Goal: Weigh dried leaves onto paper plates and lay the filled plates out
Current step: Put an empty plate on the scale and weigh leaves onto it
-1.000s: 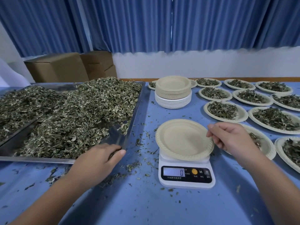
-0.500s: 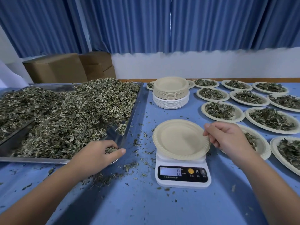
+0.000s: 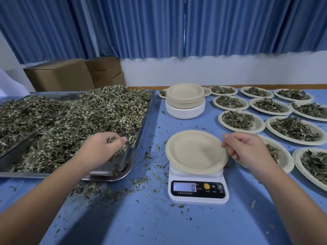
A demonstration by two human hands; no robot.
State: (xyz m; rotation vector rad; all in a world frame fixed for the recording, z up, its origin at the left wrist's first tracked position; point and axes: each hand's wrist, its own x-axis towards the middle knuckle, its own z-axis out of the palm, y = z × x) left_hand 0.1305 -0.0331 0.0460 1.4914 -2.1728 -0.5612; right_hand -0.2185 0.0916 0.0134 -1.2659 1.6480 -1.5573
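An empty beige paper plate [image 3: 195, 152] sits on a white digital scale [image 3: 198, 190] whose display reads 0. My right hand [image 3: 246, 149] pinches the plate's right rim with curled fingers. A metal tray [image 3: 141, 124] at the left holds a large heap of dried leaves [image 3: 85, 117]. My left hand [image 3: 102, 149] is over the tray's near right corner, fingers curled round a clump of leaves. Several filled plates [image 3: 237, 120] lie in rows at the right.
A stack of empty paper plates [image 3: 185, 101] stands behind the scale. Loose leaf bits are scattered on the blue table [image 3: 159, 223] near the tray's corner. A second tray of leaves [image 3: 16, 117] overlaps at the far left. Cardboard boxes [image 3: 60, 75] stand behind.
My left hand has moved from the table edge up into the tray and closed on leaves. My right hand has stayed at the plate's rim.
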